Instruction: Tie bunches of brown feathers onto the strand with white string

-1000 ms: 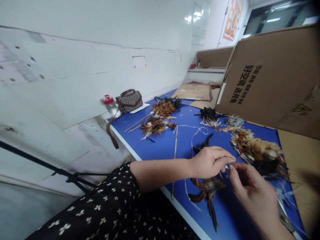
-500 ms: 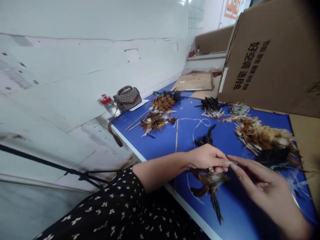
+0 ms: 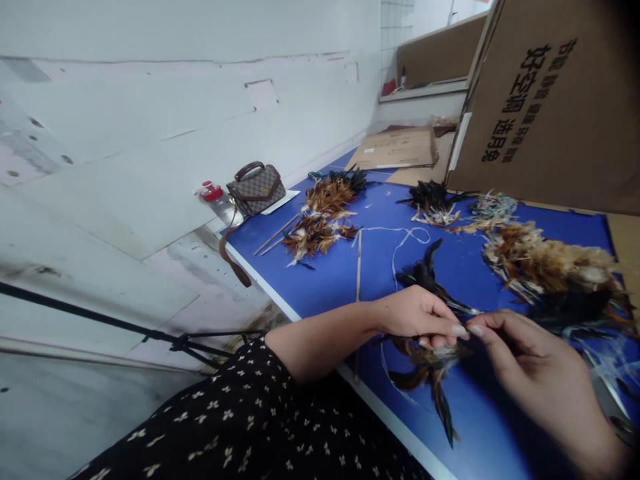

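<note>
My left hand and my right hand meet fingertip to fingertip over the blue table, pinching something small between them that I cannot make out. Under the left hand lies a dark brown feather bunch, and a black feather lies just behind it. A large heap of tan and brown feathers sits behind my right hand. A thin wooden stick and a white string lie on the table to the left.
A big cardboard box stands at the back right. More feather bunches and another dark bunch lie farther back. A small brown handbag and a red-capped bottle sit at the table's left corner, flat cardboard beyond.
The view has shifted slightly down and right. My right hand's fingers curled in closer to the left fingertips; both hands stayed over the dark feather bunch.
</note>
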`<state>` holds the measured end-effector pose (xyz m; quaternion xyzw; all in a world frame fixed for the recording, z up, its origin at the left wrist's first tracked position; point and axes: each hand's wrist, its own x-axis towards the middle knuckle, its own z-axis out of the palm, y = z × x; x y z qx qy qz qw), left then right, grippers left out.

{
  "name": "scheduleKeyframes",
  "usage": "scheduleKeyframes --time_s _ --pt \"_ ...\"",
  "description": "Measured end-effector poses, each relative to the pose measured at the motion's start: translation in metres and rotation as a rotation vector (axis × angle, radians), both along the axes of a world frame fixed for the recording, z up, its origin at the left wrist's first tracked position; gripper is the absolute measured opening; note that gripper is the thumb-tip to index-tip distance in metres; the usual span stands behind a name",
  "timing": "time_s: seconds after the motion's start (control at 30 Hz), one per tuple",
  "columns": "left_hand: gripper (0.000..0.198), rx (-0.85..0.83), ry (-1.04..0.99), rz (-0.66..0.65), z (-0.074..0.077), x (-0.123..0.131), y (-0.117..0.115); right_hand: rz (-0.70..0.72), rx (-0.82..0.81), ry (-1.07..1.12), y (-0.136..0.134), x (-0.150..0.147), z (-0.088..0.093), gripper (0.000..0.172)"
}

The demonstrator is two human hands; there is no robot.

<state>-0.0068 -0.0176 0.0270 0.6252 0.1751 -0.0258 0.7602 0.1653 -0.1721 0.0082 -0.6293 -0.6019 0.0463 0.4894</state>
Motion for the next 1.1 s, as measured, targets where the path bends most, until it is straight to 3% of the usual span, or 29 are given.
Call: scheduleKeyframes --time_s 0.2,0.33,0.47,0.6,0.7,0.77,0.87,0.93,1.0,1.07,1.1 --pt "0.044 0.163 0.045 0.185 -0.006 0.001 -0.002 -0.018 -0.011 -0.103 -0.006 0.005 -0.003 0.027" --pt "0.033 0.479 0.009 0.218 -0.014 0.003 0.002 0.057 -0.048 -0.291 -0.009 0.009 0.000 0.030" --pt "0.019 0.797 -0.185 0.042 -0.012 0.005 0.003 0.127 -0.046 -0.246 -0.008 0.008 0.000 0.022" --pt "0.019 0.661 -0.373 -0.167 -0.010 0.004 0.001 0.152 -0.110 -0.062 -0.007 0.012 -0.001 0.025" --pt "0.023 0.432 -0.350 -0.043 -0.015 0.002 -0.001 0.084 -0.129 0.058 -0.007 0.012 0.000 0.029" --pt "0.031 0.397 -0.264 0.109 -0.018 0.003 -0.001 0.072 -0.107 0.045 -0.006 0.008 0.000 0.027" --pt "0.030 0.714 -0.223 0.227 -0.020 0.004 -0.001 0.124 -0.041 -0.101 -0.004 -0.002 -0.002 0.019" --pt "0.027 1.005 -0.251 0.147 -0.019 0.004 0.000 0.160 -0.013 -0.201 -0.003 -0.005 -0.003 0.016" --pt "0.026 1.163 -0.286 -0.045 -0.018 0.004 0.001 0.166 -0.016 -0.231 -0.003 -0.005 0.000 0.018" --pt "0.025 1.135 -0.370 -0.195 -0.017 0.003 0.001 0.123 -0.056 -0.172 -0.005 0.000 0.004 0.030" --pt "0.025 1.072 -0.426 -0.207 -0.017 0.004 0.001 0.079 -0.100 -0.116 -0.006 0.002 0.007 0.038"
